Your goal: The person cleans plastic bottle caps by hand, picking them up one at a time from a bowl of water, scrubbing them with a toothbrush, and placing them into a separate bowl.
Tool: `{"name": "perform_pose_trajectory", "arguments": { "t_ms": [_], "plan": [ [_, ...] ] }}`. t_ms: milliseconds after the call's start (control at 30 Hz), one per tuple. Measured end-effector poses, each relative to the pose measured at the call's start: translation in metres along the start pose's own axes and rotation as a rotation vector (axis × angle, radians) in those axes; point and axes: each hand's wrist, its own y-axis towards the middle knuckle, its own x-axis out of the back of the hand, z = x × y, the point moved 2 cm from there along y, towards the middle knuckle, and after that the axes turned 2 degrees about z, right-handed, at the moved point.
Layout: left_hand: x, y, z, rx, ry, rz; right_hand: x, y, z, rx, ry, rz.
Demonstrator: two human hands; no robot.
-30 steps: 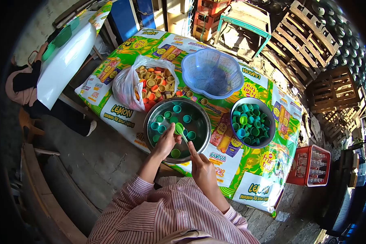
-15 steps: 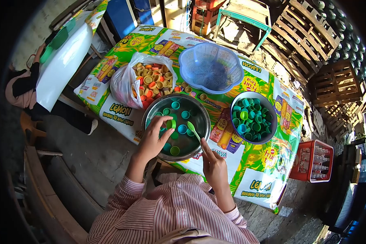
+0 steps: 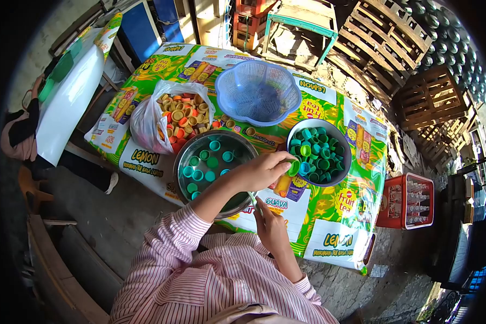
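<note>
My left hand (image 3: 264, 170) pinches a bright green bottle cap (image 3: 293, 168) at the left rim of the grey bowl (image 3: 346, 171). That bowl is heaped with green and blue caps (image 3: 321, 154). My right hand (image 3: 272, 231) is closed on a slim pale toothbrush (image 3: 252, 200), held low by the near right rim of the metal basin (image 3: 179, 186); its head is partly hidden. In the basin, several green and blue caps (image 3: 198, 175) lie in what looks like water. My left forearm crosses over the basin and covers part of it.
A white plastic bag (image 3: 144, 127) of orange and tan caps stands behind the basin, with a few loose caps (image 3: 230, 123) nearby. A blue plastic basket (image 3: 259, 100) is at the back. A red crate (image 3: 405, 202) stands right of the table; another person (image 3: 21, 135) is at far left.
My left hand has carried the green cap rightward from over the basin to the grey bowl. My right hand still holds the toothbrush, slightly lower. The view has shifted a little.
</note>
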Motion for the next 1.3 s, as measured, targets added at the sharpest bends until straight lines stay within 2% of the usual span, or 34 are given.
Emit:
{"name": "perform_pose_trajectory", "arguments": {
  "t_ms": [67, 100, 167, 200, 267, 333, 367, 433, 500, 567, 633, 700, 767, 1000, 1200, 1300],
  "plan": [
    [-0.018, 0.052, 0.009, -0.219, -0.134, 0.166, -0.001, 0.0, 0.002, -0.003, 0.0, 0.001],
    [-0.02, 0.06, -0.007, 0.01, -0.257, 0.268, -0.002, 0.001, 0.002, -0.006, 0.009, 0.004],
    [-0.027, 0.084, 0.007, 0.068, -0.139, 0.012, -0.001, 0.0, 0.001, 0.024, 0.014, -0.012],
    [-0.027, 0.082, 0.008, 0.065, -0.148, 0.009, 0.001, 0.0, 0.001, 0.022, 0.02, -0.024],
    [-0.017, 0.067, 0.015, -0.116, -0.198, -0.1, 0.002, -0.003, -0.001, 0.009, 0.034, -0.026],
    [0.003, 0.037, 0.019, -0.193, -0.252, -0.143, 0.003, -0.003, -0.005, -0.02, 0.056, -0.045],
    [0.014, 0.016, 0.019, -0.267, -0.172, -0.263, 0.001, -0.003, -0.008, 0.008, 0.06, -0.053],
    [0.04, -0.026, 0.026, -0.23, -0.14, -0.407, 0.007, -0.001, 0.0, -0.137, 0.053, 0.062],
    [0.058, -0.066, 0.044, -0.166, -0.008, -0.502, 0.003, 0.001, -0.002, -0.062, 0.065, 0.007],
    [0.058, -0.102, 0.048, -0.023, 0.33, -0.388, 0.003, 0.002, -0.001, -0.07, 0.07, 0.012],
    [0.047, -0.117, 0.071, -0.016, 0.493, -0.221, 0.001, 0.006, 0.0, -0.058, 0.075, 0.027],
    [0.036, -0.122, 0.086, 0.004, 0.55, -0.209, 0.0, 0.007, 0.002, -0.046, 0.073, 0.046],
    [0.027, -0.122, 0.096, 0.046, 0.797, -0.118, 0.0, 0.009, 0.003, -0.028, 0.068, 0.057],
    [0.022, -0.11, 0.116, 0.091, 0.769, -0.022, 0.006, 0.002, -0.001, -0.052, 0.038, 0.054],
    [0.013, -0.096, 0.129, -0.005, 0.829, -0.166, 0.01, -0.002, 0.0, -0.049, 0.018, 0.055],
    [0.012, -0.092, 0.126, 0.035, 0.839, -0.16, 0.012, -0.003, 0.001, -0.051, 0.013, 0.051]
  ]
}}
